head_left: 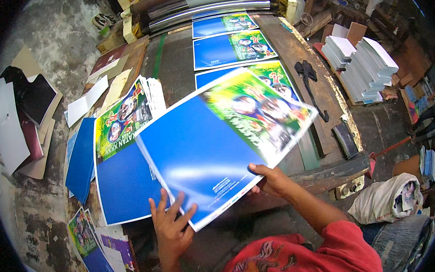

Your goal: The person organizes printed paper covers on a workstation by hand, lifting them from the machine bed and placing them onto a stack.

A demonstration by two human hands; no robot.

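Note:
A large glossy printed cover sheet (pixel 193 147), blue on one half and green and yellow with pictures on the other, is held up at a slant. My right hand (pixel 275 182) grips its near edge, thumb on top and fingers underneath. Beside the sheet's near-left corner is my left hand (pixel 173 223), its fingers spread and slightly blurred; whether they touch the sheet I cannot tell. To the left lies a stack of matching printed sheets (pixel 123 186), partly covered by the held one. A row of the same sheets (pixel 222 51) runs up the work table toward the rollers.
A roller machine (pixel 210 9) with shiny cylinders stands at the table's far end. On the table's right lie a black strap (pixel 314 87) and a dark block (pixel 345 140). Paper stacks (pixel 360 70) and a white sack (pixel 388 198) are at right; loose boards (pixel 10 121) lean at left.

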